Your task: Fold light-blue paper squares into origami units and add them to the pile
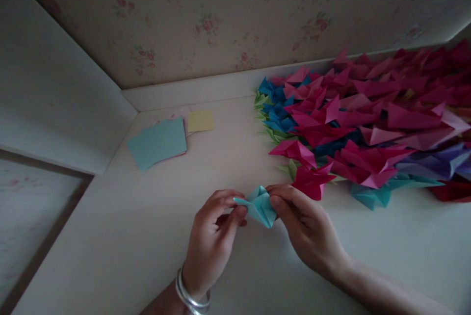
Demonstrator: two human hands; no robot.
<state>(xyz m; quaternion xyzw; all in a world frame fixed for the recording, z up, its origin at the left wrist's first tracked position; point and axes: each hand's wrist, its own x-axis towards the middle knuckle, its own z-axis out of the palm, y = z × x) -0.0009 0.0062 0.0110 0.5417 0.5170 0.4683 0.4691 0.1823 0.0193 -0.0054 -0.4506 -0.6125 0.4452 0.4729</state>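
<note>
A light-blue folded paper crane (262,208) is held between my two hands above the white table. My left hand (217,231) pinches its thin pointed end between thumb and fingers. On the other side, my right hand (307,226) grips the crane's edge, and the fingertips hide that part of the paper. Just beyond my right hand lies a deep-pink folded paper piece (312,182), at the near edge of a large pile of paper cranes (386,118) in pink, blue, green, purple and teal.
A stack of light-blue paper sheets (160,143) lies at the back left, beside a small yellow paper square (200,121). The white table (121,236) meets a flowered wall (206,25) behind and a white panel (55,74) at left.
</note>
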